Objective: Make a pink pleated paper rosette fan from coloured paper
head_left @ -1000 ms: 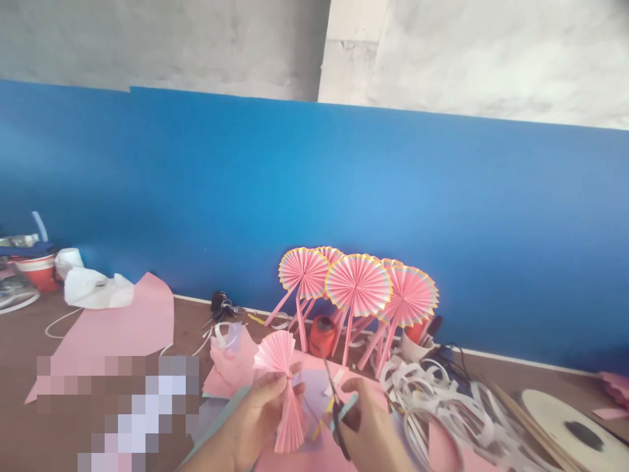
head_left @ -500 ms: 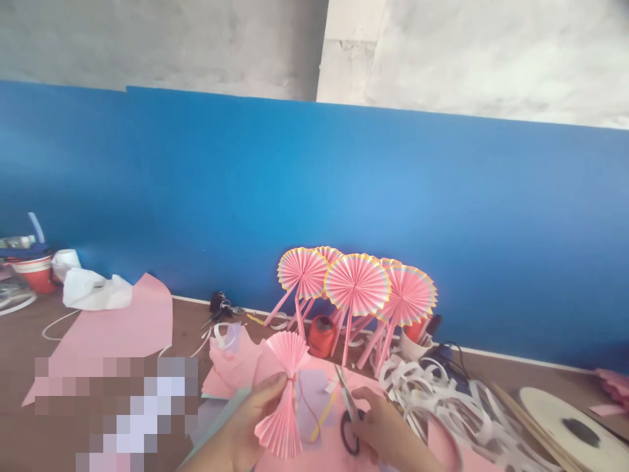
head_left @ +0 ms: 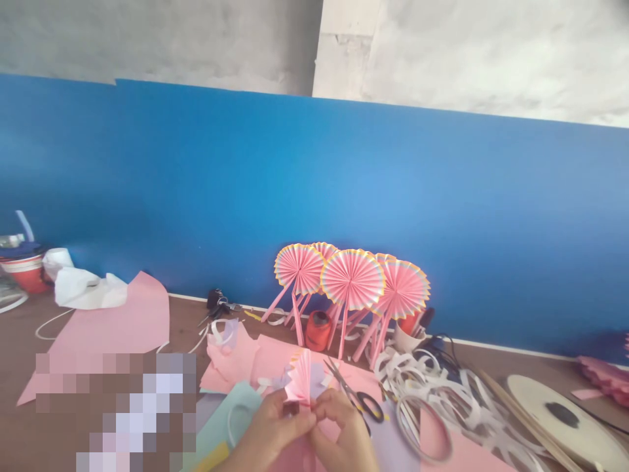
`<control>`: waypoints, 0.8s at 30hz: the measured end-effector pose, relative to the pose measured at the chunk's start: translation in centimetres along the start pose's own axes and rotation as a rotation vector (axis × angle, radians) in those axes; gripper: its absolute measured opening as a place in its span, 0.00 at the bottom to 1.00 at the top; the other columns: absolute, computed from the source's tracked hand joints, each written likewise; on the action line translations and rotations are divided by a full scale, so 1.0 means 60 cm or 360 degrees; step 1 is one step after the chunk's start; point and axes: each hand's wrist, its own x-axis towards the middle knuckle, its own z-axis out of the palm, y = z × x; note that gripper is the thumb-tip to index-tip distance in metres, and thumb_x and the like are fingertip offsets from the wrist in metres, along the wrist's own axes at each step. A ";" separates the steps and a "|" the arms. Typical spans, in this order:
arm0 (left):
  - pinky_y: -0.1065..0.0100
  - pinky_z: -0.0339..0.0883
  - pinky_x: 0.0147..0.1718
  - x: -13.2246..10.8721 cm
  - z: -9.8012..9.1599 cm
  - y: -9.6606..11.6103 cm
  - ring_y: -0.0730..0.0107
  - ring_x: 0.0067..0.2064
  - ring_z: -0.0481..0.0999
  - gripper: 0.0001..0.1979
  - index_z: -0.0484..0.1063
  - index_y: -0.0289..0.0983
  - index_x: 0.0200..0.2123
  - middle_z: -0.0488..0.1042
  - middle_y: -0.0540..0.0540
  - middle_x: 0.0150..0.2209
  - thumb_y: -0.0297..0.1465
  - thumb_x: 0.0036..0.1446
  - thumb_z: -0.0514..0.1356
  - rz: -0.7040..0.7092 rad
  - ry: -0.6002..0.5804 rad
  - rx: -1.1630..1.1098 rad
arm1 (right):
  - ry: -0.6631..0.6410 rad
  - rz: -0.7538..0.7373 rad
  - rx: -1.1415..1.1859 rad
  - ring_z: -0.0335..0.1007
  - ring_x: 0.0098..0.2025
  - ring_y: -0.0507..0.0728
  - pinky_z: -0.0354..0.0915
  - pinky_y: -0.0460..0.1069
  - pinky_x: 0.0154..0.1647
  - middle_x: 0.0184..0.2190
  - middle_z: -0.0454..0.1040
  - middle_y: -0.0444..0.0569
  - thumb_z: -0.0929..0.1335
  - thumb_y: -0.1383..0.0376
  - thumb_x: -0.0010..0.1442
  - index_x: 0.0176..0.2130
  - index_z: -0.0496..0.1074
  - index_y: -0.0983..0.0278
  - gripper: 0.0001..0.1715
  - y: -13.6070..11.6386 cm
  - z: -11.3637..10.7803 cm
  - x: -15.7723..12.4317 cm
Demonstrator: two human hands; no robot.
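Observation:
A pleated pink paper piece [head_left: 301,379] stands up between my two hands, its upper part fanned out and its lower part mostly hidden. My left hand [head_left: 278,426] pinches it near the middle from the left. Close against it, my right hand [head_left: 341,426] has its fingertips closed at the same spot on the paper. Black-handled scissors [head_left: 351,391] lie just beyond my right hand on the papers, blades pointing up and left. Farther back, several round pink pleated fans [head_left: 352,280] with yellow-edged rims stand on pink sticks.
Loose white strips [head_left: 422,380] and a grey ring [head_left: 423,429] lie right of my hands, with a white reel [head_left: 565,414] farther right. A red spool [head_left: 318,331] stands behind the papers. Pink sheets and white cloth [head_left: 91,288] are left, before a blue panel [head_left: 221,183].
The scissors have left my right hand and lie on the papers. My right hand has moved left to the pleated paper, which has turned and is now held by both hands.

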 end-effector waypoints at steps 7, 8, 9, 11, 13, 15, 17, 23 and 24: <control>0.65 0.62 0.35 -0.005 0.004 0.004 0.62 0.32 0.71 0.17 0.75 0.34 0.26 0.74 0.48 0.24 0.41 0.38 0.71 0.0035 0.0096 -0.0069 | -0.0117 0.0031 -0.0020 0.69 0.30 0.56 0.62 0.49 0.35 0.25 0.72 0.48 0.68 0.62 0.55 0.19 0.71 0.63 0.16 -0.007 -0.002 -0.004; 0.65 0.62 0.35 -0.005 0.004 0.003 0.63 0.32 0.71 0.17 0.75 0.34 0.25 0.73 0.49 0.23 0.40 0.37 0.71 0.0031 0.0132 -0.0105 | -0.0116 0.0051 0.0027 0.69 0.30 0.56 0.62 0.49 0.35 0.25 0.71 0.48 0.68 0.60 0.55 0.19 0.71 0.64 0.16 -0.008 -0.001 -0.005; 0.66 0.61 0.34 -0.004 0.003 0.003 0.64 0.31 0.70 0.17 0.75 0.34 0.25 0.73 0.49 0.23 0.40 0.37 0.72 0.0025 0.0148 -0.0120 | -0.0119 0.0078 0.0084 0.69 0.30 0.56 0.62 0.49 0.35 0.25 0.71 0.48 0.69 0.59 0.55 0.19 0.71 0.64 0.17 -0.007 0.000 -0.005; 0.68 0.59 0.32 0.001 -0.001 0.005 0.67 0.29 0.68 0.18 0.75 0.34 0.25 0.72 0.50 0.22 0.41 0.35 0.72 -0.0009 0.0107 -0.0113 | -0.0103 0.0155 0.0203 0.68 0.30 0.56 0.62 0.49 0.35 0.24 0.71 0.48 0.69 0.55 0.54 0.18 0.70 0.63 0.19 -0.006 0.002 -0.004; 0.70 0.56 0.30 0.007 -0.007 0.008 0.71 0.27 0.66 0.20 0.75 0.34 0.26 0.70 0.51 0.22 0.43 0.35 0.72 -0.0064 0.0014 -0.0099 | -0.0038 0.0247 0.0316 0.67 0.30 0.56 0.62 0.49 0.36 0.23 0.69 0.46 0.70 0.53 0.51 0.17 0.67 0.63 0.21 -0.004 0.003 -0.002; 0.71 0.54 0.28 0.012 -0.013 0.010 0.74 0.25 0.63 0.20 0.75 0.34 0.26 0.68 0.52 0.21 0.44 0.35 0.72 -0.0089 -0.0046 -0.0111 | 0.0030 0.0334 0.0405 0.65 0.28 0.55 0.61 0.48 0.36 0.21 0.68 0.44 0.71 0.52 0.49 0.16 0.66 0.62 0.22 -0.002 0.003 0.000; 0.72 0.52 0.28 0.016 -0.017 0.009 0.75 0.25 0.60 0.19 0.74 0.34 0.24 0.65 0.53 0.20 0.44 0.37 0.71 -0.0078 -0.0046 -0.0117 | 0.0050 0.0385 0.0461 0.63 0.28 0.54 0.60 0.48 0.35 0.20 0.67 0.44 0.71 0.51 0.48 0.15 0.65 0.62 0.23 -0.003 0.004 0.001; 0.70 0.49 0.27 0.017 -0.016 0.006 0.74 0.24 0.58 0.21 0.70 0.35 0.17 0.62 0.54 0.17 0.47 0.38 0.69 0.0056 -0.0038 0.0201 | -0.0078 0.0499 0.0465 0.65 0.30 0.55 0.60 0.48 0.36 0.23 0.71 0.45 0.72 0.50 0.48 0.22 0.72 0.64 0.20 -0.015 -0.008 0.005; 0.70 0.49 0.26 0.015 -0.015 0.007 0.74 0.23 0.58 0.21 0.69 0.35 0.16 0.61 0.54 0.16 0.46 0.38 0.69 0.0070 -0.0030 0.0269 | -0.0123 0.0539 0.0491 0.65 0.30 0.55 0.60 0.48 0.35 0.25 0.72 0.46 0.72 0.50 0.48 0.26 0.74 0.64 0.19 -0.016 -0.012 0.006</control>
